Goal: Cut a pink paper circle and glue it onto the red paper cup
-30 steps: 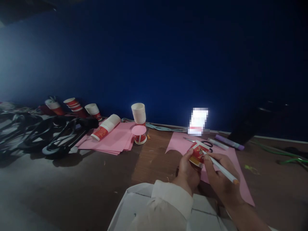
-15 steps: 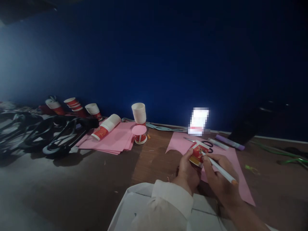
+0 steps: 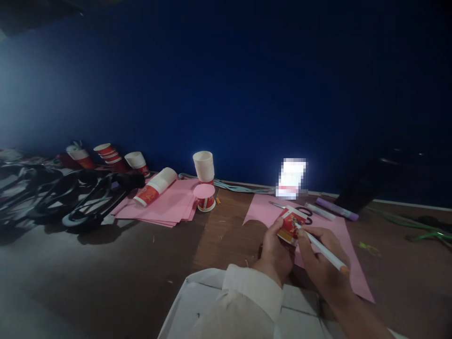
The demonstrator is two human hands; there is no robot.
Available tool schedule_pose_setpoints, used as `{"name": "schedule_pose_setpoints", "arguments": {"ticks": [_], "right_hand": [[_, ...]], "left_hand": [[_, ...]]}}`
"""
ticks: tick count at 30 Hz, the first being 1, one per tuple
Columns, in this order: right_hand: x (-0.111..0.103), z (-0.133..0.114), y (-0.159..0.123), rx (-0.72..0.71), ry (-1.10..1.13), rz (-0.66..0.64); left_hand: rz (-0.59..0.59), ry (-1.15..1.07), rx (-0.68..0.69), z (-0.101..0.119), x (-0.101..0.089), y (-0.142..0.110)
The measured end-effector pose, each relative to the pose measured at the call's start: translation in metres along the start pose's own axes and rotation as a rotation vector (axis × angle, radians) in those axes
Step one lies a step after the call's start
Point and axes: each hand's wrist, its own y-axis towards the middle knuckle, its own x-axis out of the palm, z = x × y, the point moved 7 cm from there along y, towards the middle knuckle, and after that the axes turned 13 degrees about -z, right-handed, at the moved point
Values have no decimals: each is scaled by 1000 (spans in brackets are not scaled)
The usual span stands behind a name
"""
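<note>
Paper cup [image 3: 288,225] and white pen [image 3: 326,251] in use above the bench [image 3: 226,245]. The cup, red and printed, lies tilted in the left hand [image 3: 277,254], whose grip is wrapped around its wall, thumb along the near side. The right hand [image 3: 324,270] has a narrow, pinching grip on the pen, its tip at the printed face; whether tip and paper touch cannot be told. The tip could skid off the curved wall if the cup rolled in the palm; the thin wall could dent if the left grip tightened. Just beyond lie scissors [image 3: 276,204] on a cut pink sheet [image 3: 257,212]; a dropped cup or lowered wrist might nudge them. Farther right, a purple marker [image 3: 336,209] could roll if knocked. To the left, a pink disc [image 3: 204,190] tops a second cup [image 3: 205,204]; a sleeve catching it could dislodge the disc.
</note>
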Motion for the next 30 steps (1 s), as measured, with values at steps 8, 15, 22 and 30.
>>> {"name": "schedule_pose_setpoints", "arguments": {"ticks": [8,15,22,30], "right_hand": [[-6,-12,3,-61,3,47],[-5,-11,5,-57,2,50],[-5,-7,6,-41,-21,50],[-1,-1,5,-30,0,26]], "left_hand": [[-13,29,47,-1,-1,1],[1,64,47,0,1,-1],[15,77,32,0,3,-4],[-9,74,51,-1,2,-1]]}}
